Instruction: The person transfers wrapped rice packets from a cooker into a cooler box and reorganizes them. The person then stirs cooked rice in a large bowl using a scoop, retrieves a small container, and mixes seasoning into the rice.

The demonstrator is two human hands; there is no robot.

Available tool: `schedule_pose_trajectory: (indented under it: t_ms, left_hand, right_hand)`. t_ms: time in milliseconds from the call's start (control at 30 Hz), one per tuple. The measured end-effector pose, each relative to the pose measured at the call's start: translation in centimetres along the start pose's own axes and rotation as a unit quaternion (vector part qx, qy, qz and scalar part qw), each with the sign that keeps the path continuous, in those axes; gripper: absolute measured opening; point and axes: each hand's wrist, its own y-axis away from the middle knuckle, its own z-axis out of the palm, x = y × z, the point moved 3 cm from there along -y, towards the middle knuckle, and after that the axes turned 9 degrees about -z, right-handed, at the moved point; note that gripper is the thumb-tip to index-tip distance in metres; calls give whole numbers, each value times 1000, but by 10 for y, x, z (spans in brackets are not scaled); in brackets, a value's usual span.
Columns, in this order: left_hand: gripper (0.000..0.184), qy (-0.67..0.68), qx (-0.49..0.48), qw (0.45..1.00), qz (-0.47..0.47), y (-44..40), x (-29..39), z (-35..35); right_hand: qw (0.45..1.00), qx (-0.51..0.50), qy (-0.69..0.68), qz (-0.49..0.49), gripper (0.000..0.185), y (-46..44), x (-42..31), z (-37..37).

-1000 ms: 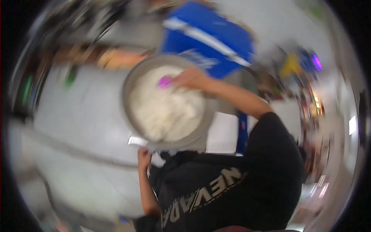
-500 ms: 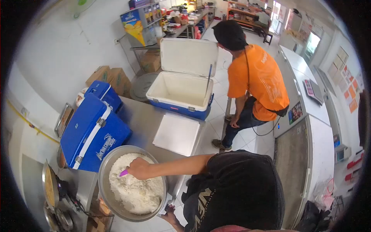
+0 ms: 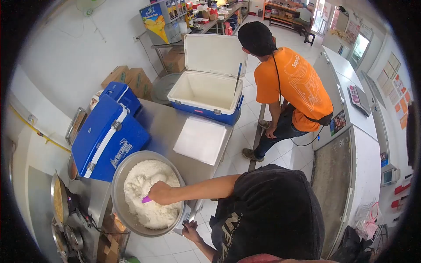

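Note:
My right hand (image 3: 161, 193) is closed around a purple tool (image 3: 146, 199), whose edge touches the white rice (image 3: 151, 173). The rice fills much of a large round metal pot (image 3: 117, 199). Below the pot's right side, near its handle, my left hand (image 3: 191, 231) is curled around something dark that I cannot make out. A stack of white sheets (image 3: 201, 140) lies on the metal table (image 3: 169, 125), up and to the right of the pot.
Beyond the pot stands a tilted blue cooler (image 3: 98, 136). An open blue-and-white cooler (image 3: 206, 92) is past the sheets. A person in an orange shirt (image 3: 298, 87) bends at the right, beside a white freezer (image 3: 366, 166). Pans (image 3: 59, 199) sit at the lower left.
The blur of the first frame is gone and the view has turned to show more of the room. Since half a second ago, my right hand with the purple tool has shifted slightly within the pot.

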Motion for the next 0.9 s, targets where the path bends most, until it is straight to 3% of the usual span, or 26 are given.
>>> schedule_pose_trajectory:
  t_ms: [133,233,367,433,633,800,867,900]
  left_hand:
    - [51,14,-6,999,-52,-1,-4,-2]
    - [50,27,-40,998,-37,-18,-15,-3]
    - [39,65,-44,996,-29,-17,-14,4]
    - [30,84,-31,996,-7,-19,-14,9]
    - [18,49,12,997,-57,-13,-4,-4]
    - [20,6,21,997,-70,-13,-1,-1]
    - [17,-27,45,999,-1,-11,8,-7]
    - [18,-24,66,996,47,-14,-4,-7]
  right_hand:
    - [1000,-24,9,17,12,1,0,12]
    - [999,40,-19,17,14,3,4,18]
    - [999,-38,24,22,35,-11,17,1]
    - [997,-22,63,32,16,-23,26,-8]
    - [983,-113,139,33,32,-105,39,-15]
    - [977,-105,177,-54,26,-175,90,38]
    - [981,-33,155,-113,23,-193,108,57]
    - [977,-123,150,-85,19,-208,105,62]
